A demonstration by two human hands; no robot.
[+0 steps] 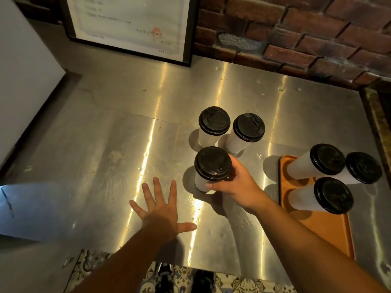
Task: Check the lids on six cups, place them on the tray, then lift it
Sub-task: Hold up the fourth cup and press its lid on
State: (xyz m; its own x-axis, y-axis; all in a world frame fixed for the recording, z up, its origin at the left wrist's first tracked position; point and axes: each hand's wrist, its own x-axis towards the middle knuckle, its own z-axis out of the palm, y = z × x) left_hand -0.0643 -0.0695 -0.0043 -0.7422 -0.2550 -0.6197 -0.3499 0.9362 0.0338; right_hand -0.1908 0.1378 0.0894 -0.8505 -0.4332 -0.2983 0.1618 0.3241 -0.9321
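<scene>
Several white paper cups with black lids stand on a steel counter [105, 157]. My right hand [234, 182] grips the nearest cup [212, 163] around its side, just under the lid. Two more cups [214, 121] [248, 127] stand on the counter right behind it. Three cups [326, 159] [362, 168] [333, 195] stand on the far end of an orange tray [330, 231] at the right. My left hand [163, 210] hovers flat over the counter with fingers spread, holding nothing, left of the gripped cup.
A framed certificate [131, 26] leans against the back wall at the counter's far left. A brick wall [296, 34] runs along the back right. The counter's near edge shows patterned floor tiles [95, 265] and shoes below.
</scene>
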